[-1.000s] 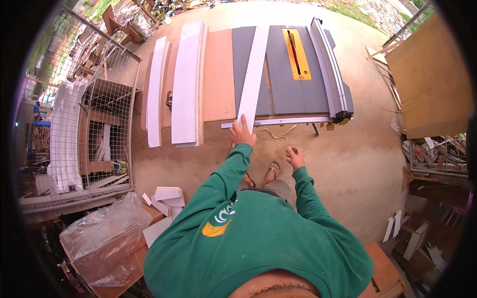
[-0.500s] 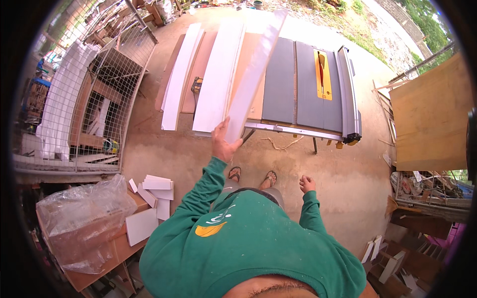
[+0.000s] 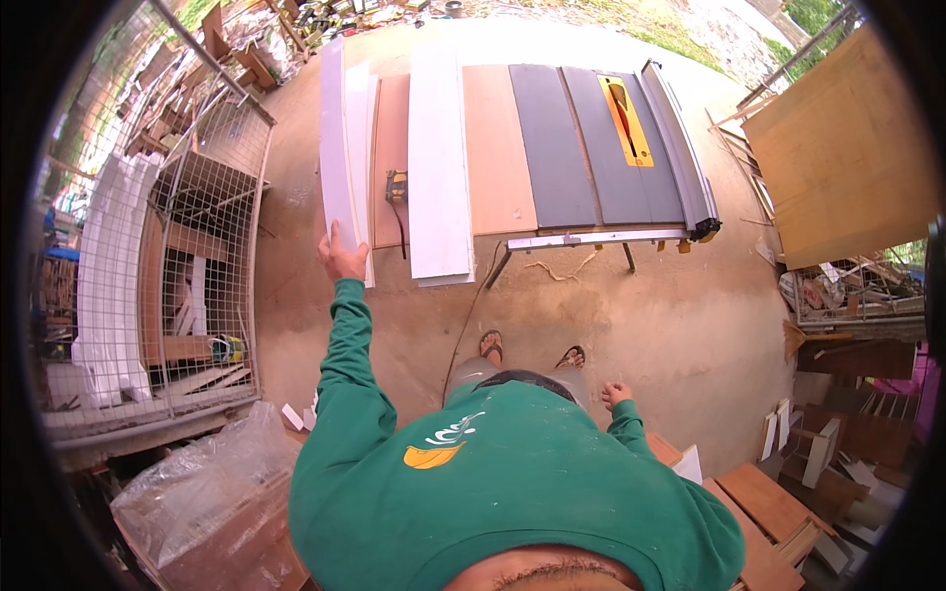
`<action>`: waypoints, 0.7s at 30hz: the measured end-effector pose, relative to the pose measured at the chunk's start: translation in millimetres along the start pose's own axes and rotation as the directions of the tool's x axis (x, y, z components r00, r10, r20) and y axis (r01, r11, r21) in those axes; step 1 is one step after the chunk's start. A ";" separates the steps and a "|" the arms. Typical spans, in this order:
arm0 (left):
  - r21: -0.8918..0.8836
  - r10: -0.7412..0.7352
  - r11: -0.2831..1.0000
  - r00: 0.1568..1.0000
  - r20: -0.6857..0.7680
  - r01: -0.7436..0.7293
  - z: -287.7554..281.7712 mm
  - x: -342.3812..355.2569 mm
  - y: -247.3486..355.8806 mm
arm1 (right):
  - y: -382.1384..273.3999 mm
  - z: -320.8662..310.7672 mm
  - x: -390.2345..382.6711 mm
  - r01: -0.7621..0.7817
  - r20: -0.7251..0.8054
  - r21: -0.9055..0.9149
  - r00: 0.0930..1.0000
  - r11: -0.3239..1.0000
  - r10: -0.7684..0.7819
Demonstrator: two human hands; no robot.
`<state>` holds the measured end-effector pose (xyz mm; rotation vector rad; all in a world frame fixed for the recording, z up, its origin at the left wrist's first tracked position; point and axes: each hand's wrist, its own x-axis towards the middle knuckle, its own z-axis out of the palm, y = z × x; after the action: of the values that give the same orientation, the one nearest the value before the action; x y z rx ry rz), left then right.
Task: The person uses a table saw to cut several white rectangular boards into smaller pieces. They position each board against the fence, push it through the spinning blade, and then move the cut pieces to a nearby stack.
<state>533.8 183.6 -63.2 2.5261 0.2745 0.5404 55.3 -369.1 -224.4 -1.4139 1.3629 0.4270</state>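
At the left side of the worktable, my left hand (image 3: pixel 342 258) grips the near end of a long white board (image 3: pixel 335 148). That board lies over another white strip (image 3: pixel 361 177) at the table's left edge. A wide white board stack (image 3: pixel 438 167) lies further right, apart from the hand. Between them sits a yellow-and-black tool (image 3: pixel 396 187) that looks like a tape measure, with a dark strap trailing toward me. My right hand (image 3: pixel 617 394) hangs low beside my body, its fingers loosely curled, with nothing visible in them.
Right of the boards is a table saw (image 3: pixel 552 148) with a grey top, a yellow blade insert (image 3: pixel 627 123) and a rail (image 3: pixel 682 148). A wire-mesh cage (image 3: pixel 212 246) stands at left. Plastic-wrapped cartons (image 3: pixel 212 492) lie near left; wood offcuts (image 3: pixel 778 512) lie near right.
My left hand has carried the long white board leftward, from over the wide boards to the table's left edge. The view has shifted; my right hand still hangs at my side.
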 end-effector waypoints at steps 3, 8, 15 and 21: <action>0.078 0.006 0.997 0.999 0.038 -0.009 16.2 7.5 -33.4 | 5.6 -3.9 -19.1 0.036 -0.027 0.044 0.999 0.998 -0.035; 0.162 -0.039 0.987 0.989 0.145 0.015 39.2 6.7 -46.3 | 25.0 -8.2 -39.7 0.041 -0.064 0.056 0.997 0.998 -0.037; 0.101 0.021 0.994 0.984 0.175 -0.039 38.1 14.6 -65.6 | 65.4 14.6 -65.1 0.003 -0.098 0.193 0.995 0.981 0.016; 0.311 -0.121 0.950 0.941 0.317 0.018 23.7 11.9 -40.2 | 124.2 15.6 -72.1 0.148 -0.113 0.130 0.985 0.980 -0.133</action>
<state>551.3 209.8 -99.7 2.8365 0.3407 0.0348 -66.9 -292.2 -224.0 -1.4227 1.3386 0.1647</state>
